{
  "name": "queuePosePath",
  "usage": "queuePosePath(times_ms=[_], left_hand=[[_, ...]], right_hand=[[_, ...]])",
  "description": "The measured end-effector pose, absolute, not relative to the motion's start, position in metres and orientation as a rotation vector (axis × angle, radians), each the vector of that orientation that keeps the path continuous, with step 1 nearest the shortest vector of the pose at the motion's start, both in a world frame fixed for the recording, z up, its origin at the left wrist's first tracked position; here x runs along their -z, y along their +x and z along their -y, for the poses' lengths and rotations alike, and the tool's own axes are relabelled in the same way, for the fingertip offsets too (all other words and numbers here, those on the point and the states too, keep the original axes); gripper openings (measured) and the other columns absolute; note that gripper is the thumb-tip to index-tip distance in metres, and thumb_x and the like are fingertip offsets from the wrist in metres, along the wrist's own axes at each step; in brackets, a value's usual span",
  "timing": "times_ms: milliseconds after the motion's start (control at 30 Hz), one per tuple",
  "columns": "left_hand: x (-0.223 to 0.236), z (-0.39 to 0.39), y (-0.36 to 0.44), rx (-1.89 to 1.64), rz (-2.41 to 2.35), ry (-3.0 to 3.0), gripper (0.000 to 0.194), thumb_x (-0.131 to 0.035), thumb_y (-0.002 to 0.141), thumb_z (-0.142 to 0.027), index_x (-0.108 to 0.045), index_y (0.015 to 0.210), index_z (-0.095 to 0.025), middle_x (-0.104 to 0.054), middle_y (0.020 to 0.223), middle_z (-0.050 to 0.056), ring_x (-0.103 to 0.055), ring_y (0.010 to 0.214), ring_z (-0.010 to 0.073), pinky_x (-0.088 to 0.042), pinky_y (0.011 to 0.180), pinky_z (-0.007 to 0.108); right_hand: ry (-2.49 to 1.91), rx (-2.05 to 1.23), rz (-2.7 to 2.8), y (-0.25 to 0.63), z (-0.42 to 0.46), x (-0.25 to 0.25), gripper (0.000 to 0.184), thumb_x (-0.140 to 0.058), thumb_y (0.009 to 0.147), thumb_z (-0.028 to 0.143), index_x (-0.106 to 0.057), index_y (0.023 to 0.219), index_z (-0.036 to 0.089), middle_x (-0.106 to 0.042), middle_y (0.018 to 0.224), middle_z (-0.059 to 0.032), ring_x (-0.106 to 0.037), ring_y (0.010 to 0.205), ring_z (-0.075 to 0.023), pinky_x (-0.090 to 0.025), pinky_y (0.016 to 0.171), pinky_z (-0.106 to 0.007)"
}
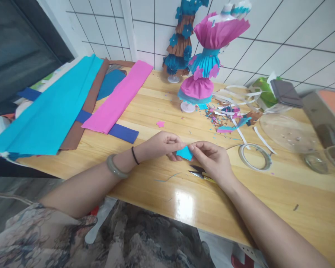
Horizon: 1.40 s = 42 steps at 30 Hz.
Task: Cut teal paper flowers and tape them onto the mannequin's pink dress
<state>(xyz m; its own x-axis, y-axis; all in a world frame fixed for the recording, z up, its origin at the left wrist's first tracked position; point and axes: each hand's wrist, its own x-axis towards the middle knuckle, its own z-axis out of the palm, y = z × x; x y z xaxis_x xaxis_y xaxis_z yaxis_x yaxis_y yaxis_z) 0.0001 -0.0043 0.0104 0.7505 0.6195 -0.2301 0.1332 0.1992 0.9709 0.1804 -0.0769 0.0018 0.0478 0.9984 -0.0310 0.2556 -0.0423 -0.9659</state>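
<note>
Between my two hands is a small piece of turquoise paper point(185, 153), held just above the wooden table. My left hand point(169, 144) pinches its left side, thumb on top. The thumb and fingers of my right hand point(210, 154) grip its upper right corner. Below my right hand lie small scissors point(198, 173) with dark blades, their handle partly hidden by the hand. Farther back on the table rests a pink paper flower shape point(160, 124).
Crepe paper sheets, turquoise point(53, 108) and pink point(123, 98), lie at left. Two paper-dressed forms, one pink and turquoise point(205, 59), one brown and blue point(181, 41), stand at the back. Paper scraps point(226, 113), a tape roll point(255, 157) and a glass dish point(316, 163) are at right.
</note>
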Motion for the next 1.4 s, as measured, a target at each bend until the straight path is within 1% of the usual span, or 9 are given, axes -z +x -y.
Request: queuePosePath(times_ms=[167, 333, 433, 567, 733, 833, 1000, 1167, 1400], left_hand=[[-0.0098, 0.0043, -0.0005, -0.365, -0.712, 1.4, 0.034, -0.065, 0.077, -0.042, -0.062, 0.078, -0.008, -0.068, 0.066, 0.007, -0.064, 0.053, 0.011, -0.052, 0.052, 0.02], [-0.0096, 0.0041, -0.0018, -0.381, -0.7, 1.407, 0.032, -0.063, 0.079, -0.04, -0.063, 0.079, -0.008, -0.069, 0.066, 0.007, -0.064, 0.053, 0.0106, -0.052, 0.053, 0.02], [-0.0086, 0.0046, -0.0018, -0.363, -0.692, 1.402, 0.032, -0.064, 0.079, -0.04, -0.062, 0.081, -0.008, -0.069, 0.066, 0.008, -0.065, 0.054, 0.0111, -0.052, 0.052, 0.019], [-0.0063, 0.0047, -0.0013, -0.333, -0.669, 1.402, 0.027, -0.068, 0.076, -0.034, -0.06, 0.082, -0.008, -0.07, 0.067, 0.008, -0.065, 0.056, 0.0114, -0.052, 0.052, 0.019], [-0.0069, 0.0039, -0.0012, -0.348, -0.682, 1.415, 0.024, -0.068, 0.076, -0.031, -0.061, 0.078, -0.008, -0.07, 0.066, 0.008, -0.065, 0.055, 0.011, -0.052, 0.053, 0.019], [-0.0081, 0.0041, -0.0011, -0.348, -0.684, 1.4, 0.027, -0.07, 0.075, -0.033, -0.06, 0.079, -0.008, -0.07, 0.065, 0.008, -0.065, 0.054, 0.0116, -0.052, 0.053, 0.02], [-0.0061, 0.0036, -0.0018, -0.361, -0.647, 1.404, 0.034, -0.063, 0.08, -0.042, -0.059, 0.081, -0.009, -0.068, 0.066, 0.007, -0.065, 0.055, 0.0108, -0.052, 0.053, 0.019], [-0.0059, 0.0031, -0.003, -0.425, -0.64, 1.431, 0.033, -0.061, 0.081, -0.042, -0.058, 0.08, -0.01, -0.068, 0.066, 0.005, -0.064, 0.055, 0.0099, -0.052, 0.054, 0.019], [-0.0071, 0.0042, -0.0008, -0.407, -0.707, 1.418, 0.024, -0.067, 0.077, -0.031, -0.058, 0.079, -0.008, -0.069, 0.066, 0.007, -0.064, 0.054, 0.01, -0.051, 0.052, 0.019]], right_hand=[[-1.449, -1.082, 1.362, 0.1786, 0.0779, -0.0041, 0.033, -0.065, 0.077, 0.048, -0.068, 0.077, 0.015, -0.065, 0.064, -0.0029, -0.057, 0.054, -0.0127, -0.047, 0.052, -0.023], [-1.46, -1.238, 1.262, 0.1759, 0.078, -0.0075, 0.037, -0.068, 0.072, 0.051, -0.067, 0.08, 0.015, -0.065, 0.066, -0.003, -0.057, 0.053, -0.0112, -0.05, 0.051, -0.021], [-1.467, -1.226, 1.243, 0.175, 0.0778, -0.0075, 0.039, -0.071, 0.069, 0.052, -0.067, 0.077, 0.015, -0.063, 0.061, -0.0026, -0.055, 0.049, -0.0104, -0.05, 0.048, -0.021], [-1.466, -1.197, 1.248, 0.1747, 0.0773, -0.007, 0.04, -0.071, 0.068, 0.054, -0.067, 0.077, 0.014, -0.062, 0.058, -0.0015, -0.053, 0.047, -0.0092, -0.047, 0.045, -0.019], [-1.459, -1.237, 1.228, 0.1743, 0.0776, -0.0082, 0.038, -0.07, 0.07, 0.052, -0.067, 0.078, 0.015, -0.062, 0.062, -0.0013, -0.054, 0.049, -0.0089, -0.048, 0.049, -0.019], [-1.459, -1.238, 1.236, 0.1745, 0.078, -0.0079, 0.038, -0.07, 0.07, 0.052, -0.066, 0.078, 0.015, -0.062, 0.062, -0.0015, -0.054, 0.049, -0.0095, -0.049, 0.049, -0.02], [-1.462, -1.226, 1.267, 0.1734, 0.0784, -0.007, 0.038, -0.068, 0.071, 0.053, -0.065, 0.077, 0.015, -0.061, 0.06, -0.0012, -0.054, 0.049, -0.0097, -0.048, 0.048, -0.02], [-1.44, -1.252, 1.259, 0.173, 0.0781, -0.0074, 0.036, -0.07, 0.071, 0.05, -0.066, 0.08, 0.015, -0.06, 0.058, 0.0002, -0.053, 0.047, -0.009, -0.046, 0.047, -0.02], [-1.457, -1.232, 1.237, 0.1746, 0.0773, -0.0071, 0.037, -0.071, 0.07, 0.049, -0.065, 0.079, 0.014, -0.059, 0.055, 0.0002, -0.051, 0.046, -0.0089, -0.045, 0.046, -0.02]])
